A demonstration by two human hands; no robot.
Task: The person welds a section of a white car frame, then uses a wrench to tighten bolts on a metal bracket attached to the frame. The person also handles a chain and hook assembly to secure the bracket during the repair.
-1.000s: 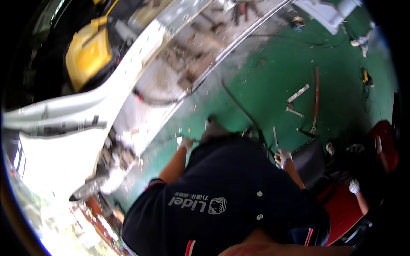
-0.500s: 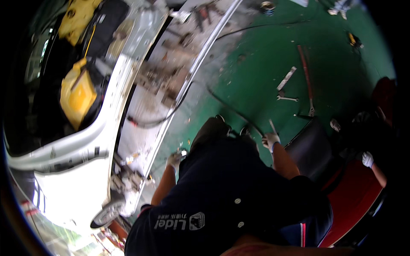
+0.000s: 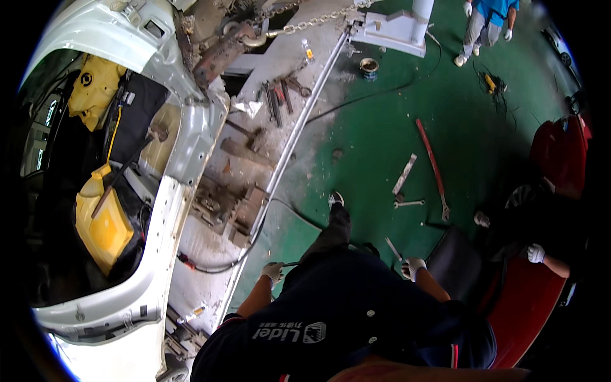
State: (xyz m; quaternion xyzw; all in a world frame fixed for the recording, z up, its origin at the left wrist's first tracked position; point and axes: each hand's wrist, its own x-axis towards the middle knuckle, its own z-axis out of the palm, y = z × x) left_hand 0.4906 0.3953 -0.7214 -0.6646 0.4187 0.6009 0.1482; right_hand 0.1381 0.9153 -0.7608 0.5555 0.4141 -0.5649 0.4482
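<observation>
My left hand (image 3: 272,272), in a pale glove, is beside my body at the rail's edge. Its fingers are closed round a thin dark rod-like tool (image 3: 291,263), whose far end is hidden by my body. On the other side, my gloved right hand (image 3: 414,268) grips a narrow silver bar-shaped tool (image 3: 394,249) that points forward over the green floor. Its exact kind cannot be made out. Ahead of my right hand lie an open-ended wrench (image 3: 409,204), a flat pale strip (image 3: 405,173) and a long red-handled tool (image 3: 431,162).
To my left a stripped silver car body (image 3: 167,210) stands over a grey platform with a metal rail (image 3: 304,136). Clamps, tools and a chain (image 3: 312,24) rest there. A hose (image 3: 363,99) crosses the floor. Red car panels are at right, with a co-worker's gloved hand (image 3: 536,253). Another person (image 3: 487,25) stands far ahead.
The view has shifted forward, bringing the chain and far person into sight. One of my feet is now out ahead. Both hands appear lower in the picture, still gripping their tools.
</observation>
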